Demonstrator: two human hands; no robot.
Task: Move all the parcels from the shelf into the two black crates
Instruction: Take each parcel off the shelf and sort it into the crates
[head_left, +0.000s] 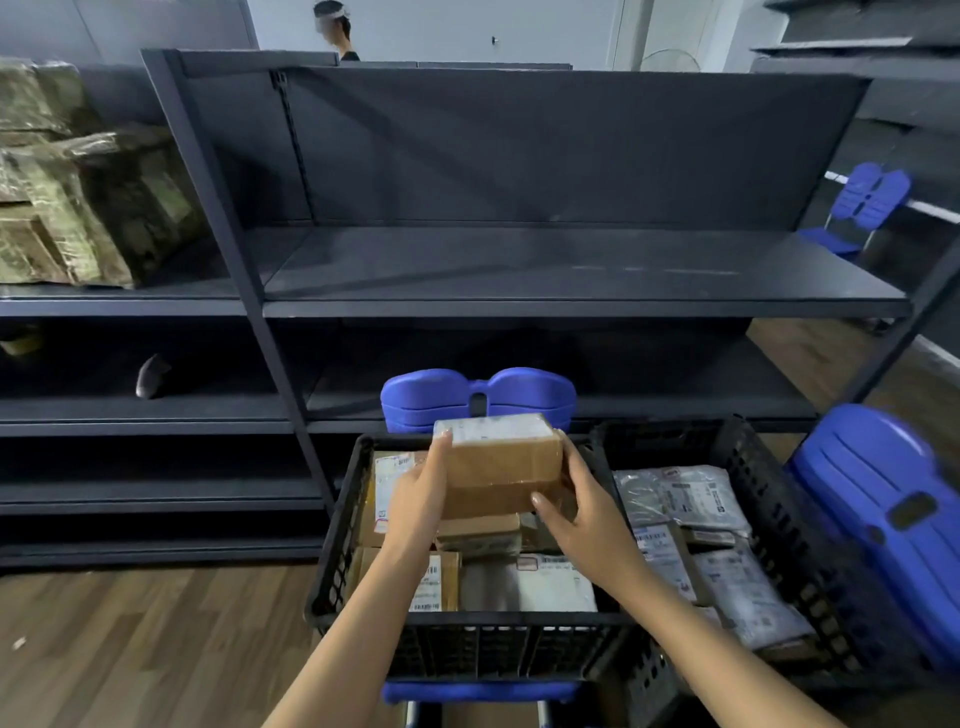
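A brown cardboard parcel (501, 465) with a white label on top hangs over the left black crate (332, 551). My left hand (418, 499) grips its left end and my right hand (582, 506) grips its right end with the thumb on the front face. Below it the left crate holds several cardboard boxes and a white mailer (550, 579). The right black crate (769, 499) holds several grey and white plastic mailer bags (680, 496). The dark shelf (571, 270) straight ahead is bare on the tiers that I see.
Both crates rest on blue chairs (478, 397), with another blue chair (883, 509) at the right and one (872, 200) farther back. Plastic-wrapped cartons (88, 208) fill the neighbouring shelf at left. A person stands behind the shelf. Wooden floor lies at lower left.
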